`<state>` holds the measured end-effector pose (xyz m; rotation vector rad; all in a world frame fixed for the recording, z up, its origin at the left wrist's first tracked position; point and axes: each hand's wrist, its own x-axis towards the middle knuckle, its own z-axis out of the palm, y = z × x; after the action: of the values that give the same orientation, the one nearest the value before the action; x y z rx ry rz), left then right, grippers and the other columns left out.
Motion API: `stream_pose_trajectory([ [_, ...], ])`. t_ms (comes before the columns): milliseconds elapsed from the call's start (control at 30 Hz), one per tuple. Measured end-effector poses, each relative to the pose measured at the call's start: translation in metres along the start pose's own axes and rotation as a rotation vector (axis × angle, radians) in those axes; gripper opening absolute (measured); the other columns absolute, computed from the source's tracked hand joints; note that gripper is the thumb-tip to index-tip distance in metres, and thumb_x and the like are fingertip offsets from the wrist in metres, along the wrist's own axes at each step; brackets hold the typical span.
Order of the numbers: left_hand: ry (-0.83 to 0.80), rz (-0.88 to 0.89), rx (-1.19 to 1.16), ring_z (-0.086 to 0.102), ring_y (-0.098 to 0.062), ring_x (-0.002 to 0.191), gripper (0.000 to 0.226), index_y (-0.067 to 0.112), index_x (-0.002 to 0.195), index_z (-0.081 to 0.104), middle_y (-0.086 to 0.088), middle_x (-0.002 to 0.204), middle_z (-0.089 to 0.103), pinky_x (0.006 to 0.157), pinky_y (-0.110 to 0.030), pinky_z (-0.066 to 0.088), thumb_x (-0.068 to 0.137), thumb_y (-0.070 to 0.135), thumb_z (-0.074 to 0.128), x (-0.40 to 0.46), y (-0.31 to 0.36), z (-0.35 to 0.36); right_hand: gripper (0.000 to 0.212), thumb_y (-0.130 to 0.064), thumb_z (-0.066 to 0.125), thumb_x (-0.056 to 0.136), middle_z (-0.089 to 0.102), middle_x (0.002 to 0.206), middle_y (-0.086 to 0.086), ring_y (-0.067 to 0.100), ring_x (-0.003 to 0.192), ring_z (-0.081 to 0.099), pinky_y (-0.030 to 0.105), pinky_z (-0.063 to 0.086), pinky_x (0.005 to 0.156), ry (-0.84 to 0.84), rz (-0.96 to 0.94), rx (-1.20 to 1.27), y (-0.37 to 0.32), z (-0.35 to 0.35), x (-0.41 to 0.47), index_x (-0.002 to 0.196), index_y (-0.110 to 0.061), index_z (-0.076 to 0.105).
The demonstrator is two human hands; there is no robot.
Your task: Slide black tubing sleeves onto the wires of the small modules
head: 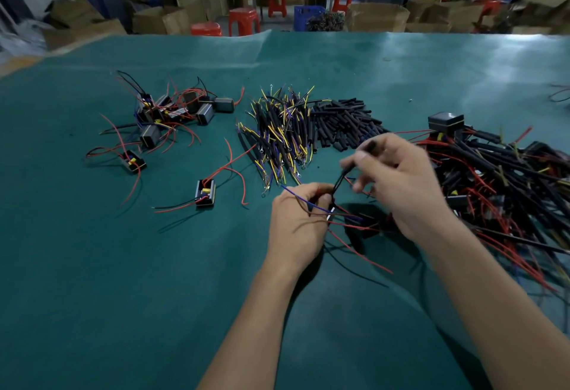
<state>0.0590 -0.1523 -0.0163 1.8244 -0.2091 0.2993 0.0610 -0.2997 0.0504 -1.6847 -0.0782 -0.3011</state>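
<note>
My left hand [297,220] grips a small module with red, black and blue wires [345,223] trailing from it above the green table [154,281]. My right hand [398,180] pinches a black wire or thin sleeve [339,180] that runs down to the left hand. Its thumb and forefinger also hold a short black tubing sleeve [368,144]. A heap of loose black sleeves [342,124] lies just beyond the hands. Bare modules with red wires [205,193] lie to the left.
A bundle of sleeved yellow and blue leads [280,130] lies at the centre. A big tangle of sleeved modules [499,173] fills the right side. A cluster of modules [172,112] sits far left. Red stools and cardboard boxes stand beyond the table.
</note>
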Motion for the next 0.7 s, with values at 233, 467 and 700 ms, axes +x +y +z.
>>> stream_pose_trajectory([
  [233,0.085,-0.032,-0.074,0.067,-0.014,0.071,0.007,0.027,0.088,0.065,0.005,0.075,0.071,0.071,-0.044,0.058,0.084,0.022,0.068,0.001,0.000,-0.001,0.010,-0.020,0.070,0.077,0.066,0.060,-0.014,0.001,0.054,0.055,0.013,0.041,0.054,-0.227,-0.061,-0.757,-0.008,-0.017,0.001,0.069,-0.024,0.071],
  [467,0.119,0.082,0.031,0.063,-0.009,0.069,0.013,0.015,0.081,0.062,0.005,0.071,0.067,0.071,-0.031,0.053,0.084,0.018,0.074,0.002,0.004,-0.005,0.035,-0.055,0.081,0.060,0.062,0.065,-0.007,0.004,0.064,0.058,0.029,0.049,0.061,-0.443,0.027,-1.076,-0.015,-0.017,-0.009,0.070,-0.027,0.062],
  [700,0.087,0.064,0.058,0.062,-0.011,0.069,0.017,0.019,0.079,0.062,0.008,0.071,0.065,0.071,-0.037,0.053,0.089,0.033,0.062,0.003,0.004,-0.005,0.029,-0.046,0.075,0.067,0.059,0.070,-0.007,0.021,0.075,0.054,0.035,0.045,0.064,-0.282,-0.038,-1.101,-0.002,-0.007,-0.017,0.070,-0.026,0.054],
])
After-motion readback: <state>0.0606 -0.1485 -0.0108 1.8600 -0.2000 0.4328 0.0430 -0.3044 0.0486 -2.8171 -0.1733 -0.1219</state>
